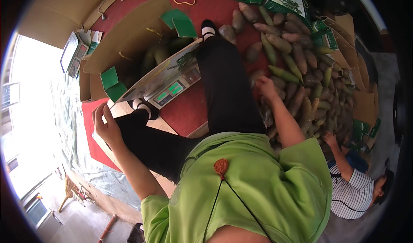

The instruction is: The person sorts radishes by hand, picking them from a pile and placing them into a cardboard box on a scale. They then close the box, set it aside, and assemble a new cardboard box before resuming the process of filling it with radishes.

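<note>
Our left hand (106,126) half-bent by carton (158,76) | our right hand (266,89) curled by long vegetables (299,56) | both grips we cannot tell

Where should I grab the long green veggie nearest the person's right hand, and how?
Probably around the thick middle of the long green veggie, coming from above: its upper side lies uncovered, while one end narrows to a skinny tip that might slip from your fingers.
</note>
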A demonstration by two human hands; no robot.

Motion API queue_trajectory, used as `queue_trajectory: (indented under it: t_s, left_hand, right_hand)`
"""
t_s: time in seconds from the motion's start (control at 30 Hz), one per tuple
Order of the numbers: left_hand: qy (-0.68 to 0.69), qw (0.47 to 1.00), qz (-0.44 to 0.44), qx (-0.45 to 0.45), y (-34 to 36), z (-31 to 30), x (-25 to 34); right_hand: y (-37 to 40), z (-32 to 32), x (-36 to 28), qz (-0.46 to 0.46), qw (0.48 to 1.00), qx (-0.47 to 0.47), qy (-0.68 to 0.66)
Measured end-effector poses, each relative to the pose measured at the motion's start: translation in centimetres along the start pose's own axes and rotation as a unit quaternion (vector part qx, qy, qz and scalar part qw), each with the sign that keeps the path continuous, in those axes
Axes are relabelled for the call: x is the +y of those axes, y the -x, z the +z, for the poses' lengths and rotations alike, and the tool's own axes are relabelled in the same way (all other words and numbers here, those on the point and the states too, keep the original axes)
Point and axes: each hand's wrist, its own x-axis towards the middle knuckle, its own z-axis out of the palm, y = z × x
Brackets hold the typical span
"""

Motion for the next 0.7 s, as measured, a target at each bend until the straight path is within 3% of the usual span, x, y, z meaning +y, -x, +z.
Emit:
queue_trajectory:
  t_s: [0.03, 0.1, 0.17, 0.23, 0.3, 0.43, 0.5, 0.67, 0.7]
  left_hand:
    - [0.002, 1.0, 0.005, 0.002, -0.1, 0.0, -0.1]
    - [0.03, 0.997, -0.074, 0.001, -0.2, -0.2, -0.2]
    - [0.048, 0.995, -0.091, -0.005, -0.5, -0.5, 0.0]
    - [0.173, 0.973, -0.153, 0.006, -0.7, -0.6, -0.2]
    - [0.181, 0.966, -0.182, -0.016, -1.3, -1.4, -1.1]
    - [0.272, 0.9, -0.327, -0.096, -4.0, -2.2, -2.6]
    - [0.28, 0.885, -0.35, -0.124, -5.3, -1.8, -4.9]
    - [0.29, 0.814, -0.46, -0.206, -7.2, 1.0, -10.4]
    - [0.296, 0.799, -0.472, -0.226, -7.2, 1.7, -11.4]
  right_hand:
    - [0.1, -0.2, -3.2, 0.012, 1.0, 0.019, -0.011]
    - [-1.4, -0.6, -6.7, -0.075, 0.991, 0.058, -0.09]
    - [-2.7, -1.5, -12.3, -0.107, 0.992, 0.05, -0.043]
    - [-3.0, -1.8, -18.1, -0.236, 0.971, 0.03, -0.023]
    - [-2.0, -1.3, -24.6, -0.215, 0.975, -0.015, -0.047]
    - [-2.6, 2.0, -31.9, -0.259, 0.961, -0.066, -0.069]
    - [-4.5, 4.7, -33.1, -0.257, 0.959, -0.092, -0.077]
    - [-10.0, 11.8, -31.3, -0.218, 0.975, -0.023, -0.036]
    - [-8.1, 12.1, -32.2, -0.133, 0.983, -0.049, -0.117]
